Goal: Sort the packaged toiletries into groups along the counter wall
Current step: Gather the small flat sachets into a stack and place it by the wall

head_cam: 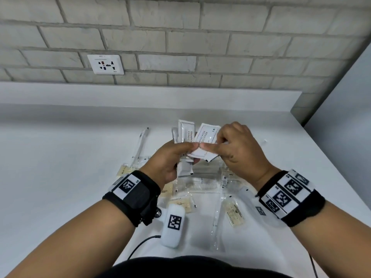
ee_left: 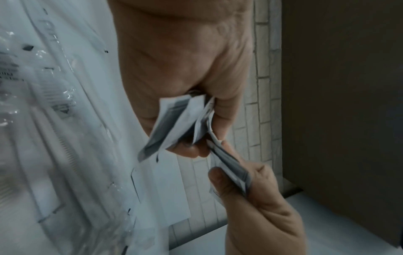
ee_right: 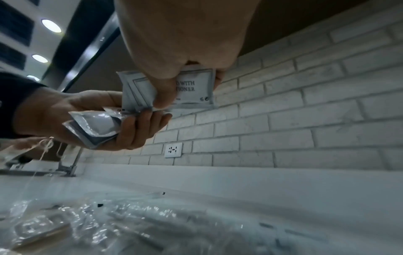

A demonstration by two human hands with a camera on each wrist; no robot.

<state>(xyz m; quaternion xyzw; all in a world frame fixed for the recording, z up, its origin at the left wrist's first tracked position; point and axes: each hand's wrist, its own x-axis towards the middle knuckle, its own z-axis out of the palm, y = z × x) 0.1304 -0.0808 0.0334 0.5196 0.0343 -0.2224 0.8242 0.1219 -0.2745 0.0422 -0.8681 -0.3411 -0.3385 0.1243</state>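
**Both hands on the shampoo sachets above the pile**

Here the left hand point(head_cam: 169, 157) is clamped on a small stack of white sachets point(head_cam: 185, 135), thumb on top and fingers curled beneath, held in the air above the desk point(head_cam: 70, 157). The right hand point(head_cam: 239, 149) pinches one more shampoo sachet point(head_cam: 206, 137) between thumb and fingers; this sachet is tilted and overlaps the right edge of the stack, and the two thumbs' tips almost meet on it. From the right wrist view the printed face of that sachet point(ee_right: 196, 89) shows, with the left hand's stack point(ee_right: 96, 127) just below it.

Under the hands, a loose pile of clear-wrapped toiletries lies on the desk: combs point(head_cam: 200, 186) directly beneath the stack, tan soap packets point(head_cam: 233, 214) nearer the person, and a wrapped toothbrush point(head_cam: 140, 145) to the left of the stack. A white marker-tagged device point(head_cam: 173, 225) hangs below the left wrist. Behind the stack stands the brick wall point(head_cam: 200, 47) with a power socket point(head_cam: 105, 64).
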